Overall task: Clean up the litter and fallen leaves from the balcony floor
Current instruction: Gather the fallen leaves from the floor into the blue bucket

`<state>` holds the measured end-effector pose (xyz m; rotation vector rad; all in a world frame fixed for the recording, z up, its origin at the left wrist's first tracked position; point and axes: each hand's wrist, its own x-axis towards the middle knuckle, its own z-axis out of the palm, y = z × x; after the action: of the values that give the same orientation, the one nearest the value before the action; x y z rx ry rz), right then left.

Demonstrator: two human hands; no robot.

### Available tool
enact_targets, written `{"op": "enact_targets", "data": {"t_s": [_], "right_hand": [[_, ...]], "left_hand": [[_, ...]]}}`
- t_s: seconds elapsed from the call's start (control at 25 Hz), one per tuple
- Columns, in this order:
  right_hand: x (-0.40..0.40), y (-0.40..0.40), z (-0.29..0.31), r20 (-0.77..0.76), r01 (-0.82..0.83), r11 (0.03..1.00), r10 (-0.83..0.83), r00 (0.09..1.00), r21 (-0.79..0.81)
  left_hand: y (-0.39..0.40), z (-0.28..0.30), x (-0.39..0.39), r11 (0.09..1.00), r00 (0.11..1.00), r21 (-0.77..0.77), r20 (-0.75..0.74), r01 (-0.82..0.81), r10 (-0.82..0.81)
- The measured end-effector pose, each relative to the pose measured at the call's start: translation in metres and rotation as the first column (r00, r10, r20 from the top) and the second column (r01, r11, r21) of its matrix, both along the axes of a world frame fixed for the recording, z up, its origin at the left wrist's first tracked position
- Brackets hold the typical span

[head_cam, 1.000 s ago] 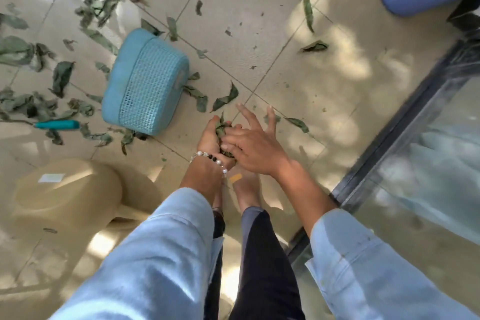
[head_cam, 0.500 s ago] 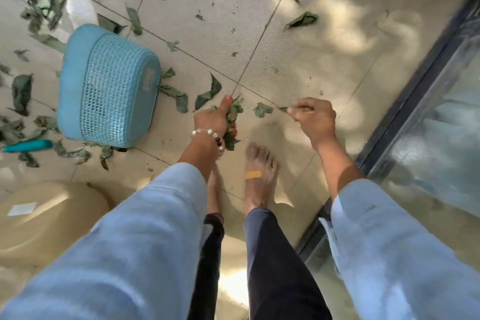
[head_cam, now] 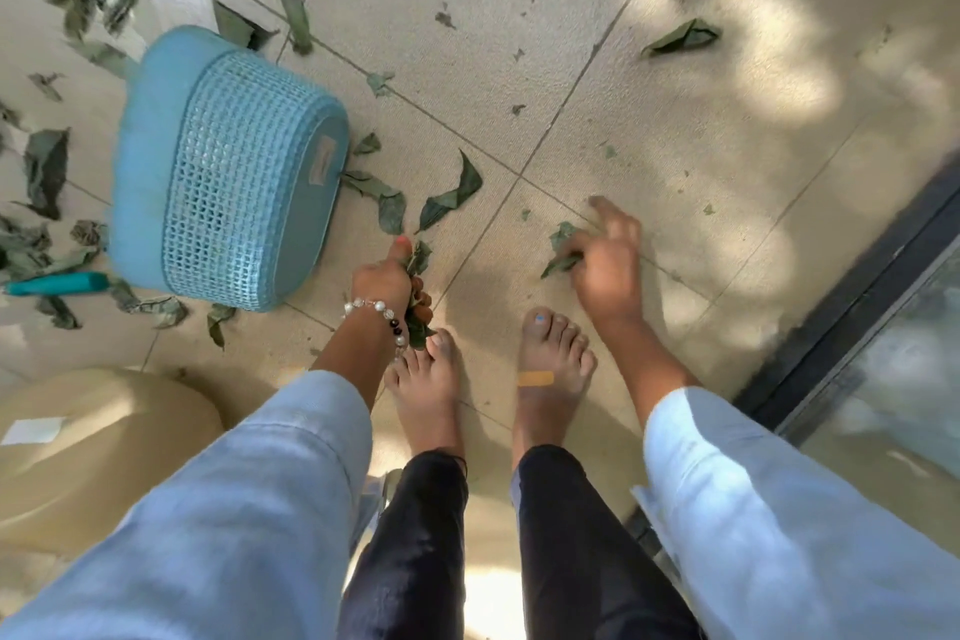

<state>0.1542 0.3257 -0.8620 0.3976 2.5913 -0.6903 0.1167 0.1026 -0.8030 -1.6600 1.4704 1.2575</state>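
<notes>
1. Two hands down low: left hand (head_cam: 382,278) clamped on a leaf bundle (head_cam: 418,299), right hand (head_cam: 605,257) pinching one leaf (head_cam: 561,250) at 1 o'clock, blurred.
2. Risk: overfull fist, bundle spilling back onto floor (head_cam: 649,130).
3. One basket (head_cam: 228,166) at 10 o'clock, tipped sideways — could roll.
4. Beyond: dozens of leaves, thickest at 10–11 o'clock.

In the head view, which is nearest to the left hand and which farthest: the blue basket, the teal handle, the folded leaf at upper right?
Measured from the left hand, which grips a bunch of leaves:
1. The blue basket, lying on its side just to the left of the hand.
2. The teal handle, farther left, beyond the basket.
3. The folded leaf, far up and to the right.
</notes>
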Motion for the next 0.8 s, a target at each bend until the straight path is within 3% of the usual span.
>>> {"op": "enact_targets", "data": {"t_s": [0.08,0.16,0.24,0.36,0.44,0.48,0.6,0.72,0.8], "right_hand": [[0.008,-0.016,-0.009,-0.039,-0.305,0.952,0.306,0.951,0.038],[-0.001,-0.016,-0.015,0.0,-0.442,0.89,0.445,0.895,0.113],[-0.021,-0.021,-0.013,-0.024,-0.341,0.936,0.344,0.939,0.092],[-0.057,-0.06,0.006,-0.093,-0.101,0.98,0.086,0.992,-0.171],[-0.073,-0.096,0.013,-0.149,-0.199,0.963,0.173,0.974,-0.184],[-0.077,-0.112,0.012,-0.089,-0.299,0.943,0.289,0.953,-0.147],[-0.075,-0.147,0.005,0.222,-0.598,0.801,0.578,0.785,0.024],[-0.063,-0.154,0.002,0.137,-0.806,0.561,0.797,0.588,0.192],[-0.073,-0.149,0.001,0.088,-0.831,0.536,0.83,0.551,0.151]], "left_hand": [[-0.002,0.003,0.002,0.999,0.999,0.015,0.019,-0.032,0.032],[0.0,0.014,0.011,0.996,0.998,0.072,-0.026,-0.054,0.056],[-0.003,0.027,0.023,0.995,0.994,0.104,-0.111,-0.006,0.018],[-0.033,0.014,0.016,0.97,0.971,0.056,-0.017,-0.238,0.24],[-0.05,0.002,0.012,0.94,0.94,0.026,-0.005,-0.34,0.34],[-0.053,-0.001,0.014,0.922,0.922,0.025,-0.006,-0.387,0.388],[-0.059,-0.006,0.022,0.899,0.899,0.047,-0.019,-0.436,0.437],[-0.067,-0.008,0.021,0.887,0.889,0.065,-0.004,-0.457,0.458],[-0.069,-0.008,0.022,0.876,0.878,0.081,-0.005,-0.476,0.478]]}}
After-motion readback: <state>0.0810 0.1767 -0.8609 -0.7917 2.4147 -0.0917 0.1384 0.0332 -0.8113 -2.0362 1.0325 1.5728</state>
